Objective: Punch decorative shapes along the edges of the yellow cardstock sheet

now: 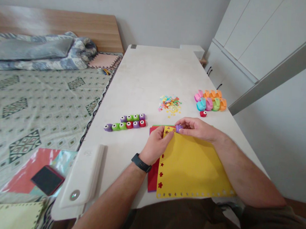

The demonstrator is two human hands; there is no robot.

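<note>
My right hand (196,128) pinches a small purple craft punch (179,128) at the top edge of a yellow paper sheet (193,167). That sheet has a row of small punched shapes along its left and bottom edges. My left hand (155,145), with a black wristband (141,163) on its wrist, presses on the sheet's upper left corner beside the punch. Under the yellow sheet lie a red sheet (153,175) and a green sheet (162,125). The punch's mouth and the paper inside it are hidden by my fingers.
On the white table stand a row of small craft punches (124,122), larger pastel punches (210,100), a small red punch (203,113) and a pile of colourful paper cut-outs (170,104). A white padded case (83,175) lies at the near left edge, with a bed to the left.
</note>
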